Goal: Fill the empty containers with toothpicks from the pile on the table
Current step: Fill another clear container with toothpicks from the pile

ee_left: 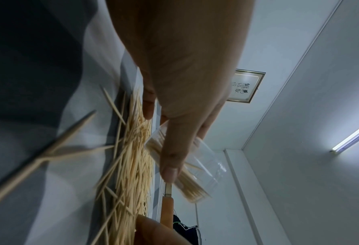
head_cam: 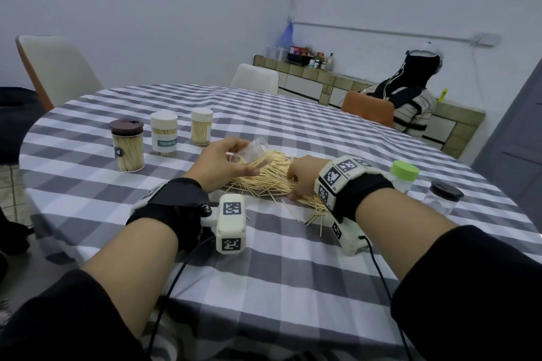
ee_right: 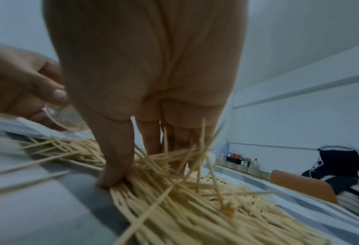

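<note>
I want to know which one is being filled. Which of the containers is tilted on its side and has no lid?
The clear container in the left hand, held tilted over the toothpick pile. All the others stand upright on the table with lids on.

Tilted jar (head_cam: 254, 152) over toothpick pile (head_cam: 272, 182)

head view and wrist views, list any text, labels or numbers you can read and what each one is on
"TOOTHPICK": teal label on the white-lidded container, last letter half turned away.
Small pale logo on the brown-lidded container: too small to read.
Black-and-white coded squares on the wrist camera units: patterns, not words.
Framed calligraphy on the wall, left wrist view: brush characters, too blurred to read.
Bottles and boxes on the far counter: too small to read.
</note>
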